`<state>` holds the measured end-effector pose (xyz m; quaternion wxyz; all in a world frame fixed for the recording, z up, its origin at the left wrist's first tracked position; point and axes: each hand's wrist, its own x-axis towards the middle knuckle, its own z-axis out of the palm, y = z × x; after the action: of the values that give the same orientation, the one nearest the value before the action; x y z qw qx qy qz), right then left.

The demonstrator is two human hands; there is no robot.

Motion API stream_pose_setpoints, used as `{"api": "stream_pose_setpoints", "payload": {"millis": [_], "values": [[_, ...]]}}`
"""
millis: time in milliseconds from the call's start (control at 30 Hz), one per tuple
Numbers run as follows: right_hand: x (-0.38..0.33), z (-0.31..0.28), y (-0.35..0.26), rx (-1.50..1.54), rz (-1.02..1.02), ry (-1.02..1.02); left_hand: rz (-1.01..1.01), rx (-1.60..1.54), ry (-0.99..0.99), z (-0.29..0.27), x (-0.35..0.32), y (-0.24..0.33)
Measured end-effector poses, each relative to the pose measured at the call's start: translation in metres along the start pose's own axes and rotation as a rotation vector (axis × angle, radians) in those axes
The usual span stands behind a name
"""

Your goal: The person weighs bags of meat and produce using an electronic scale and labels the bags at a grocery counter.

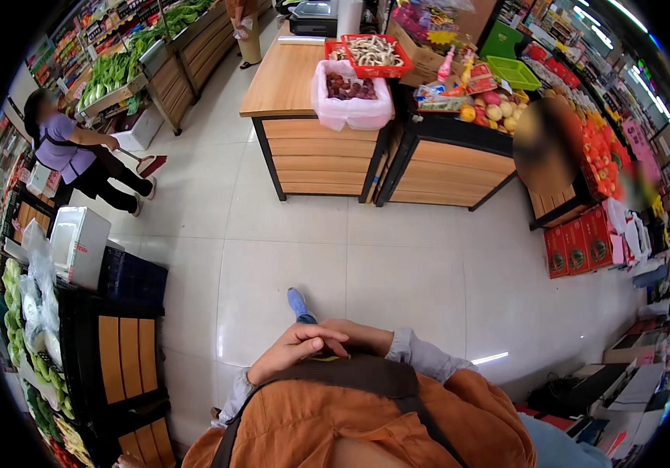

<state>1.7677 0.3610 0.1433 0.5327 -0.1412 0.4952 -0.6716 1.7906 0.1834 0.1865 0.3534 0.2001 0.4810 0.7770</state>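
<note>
Both of my hands meet in front of my waist, over the brown apron (pixel 335 378) and the orange-brown cloth on my body. My left hand (pixel 294 349) lies across my right, palm turned down, its fingers stretched out and its thumb beside them; I see nothing held in it. Partly behind it is my right hand (pixel 357 337), whose fingers are mostly hidden, so I cannot tell how they are bent. A small bit of yellow shows just below the hands. One blue shoe (pixel 296 300) of mine stands on the tiled floor ahead.
Ahead stands a wooden counter (pixel 288 78) bearing a pink-lined basket of grapes (pixel 351 90) and a red basket of mushrooms (pixel 376 56). Fruit stands and red boxes (pixel 581 246) are at right, vegetable shelves (pixel 128 351) at left. A person (pixel 65 148) holds a long-handled broom (pixel 149 165).
</note>
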Motion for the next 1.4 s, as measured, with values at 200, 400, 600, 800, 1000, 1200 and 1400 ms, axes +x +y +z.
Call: {"api": "stream_pose_setpoints", "payload": {"millis": [200, 400, 600, 800, 1000, 1200, 1400], "values": [[0.089, -0.057, -0.077, 0.031, 0.055, 0.122, 0.033, -0.013, 0.033, -0.102, 0.041, 0.059], [0.174, -0.109, -0.112, -0.071, 0.032, 0.151, 0.041, 0.036, 0.044, -0.19, 0.079, 0.115], [0.227, -0.161, -0.166, -0.29, 0.007, 0.095, 0.021, 0.015, 0.116, -0.254, 0.116, 0.137], [0.279, -0.221, -0.224, -0.241, 0.039, 0.021, 0.043, 0.116, 0.238, -0.311, 0.164, 0.178], [0.321, -0.279, -0.275, -0.012, 0.078, -0.075, 0.1, 0.11, 0.322, -0.352, 0.217, 0.22], [0.34, -0.328, -0.314, -0.085, 0.031, -0.207, 0.122, 0.057, 0.378, -0.384, 0.252, 0.232], [0.375, -0.344, -0.342, -0.117, 0.185, -0.2, 0.141, 0.022, 0.386, -0.422, 0.257, 0.247]]}}
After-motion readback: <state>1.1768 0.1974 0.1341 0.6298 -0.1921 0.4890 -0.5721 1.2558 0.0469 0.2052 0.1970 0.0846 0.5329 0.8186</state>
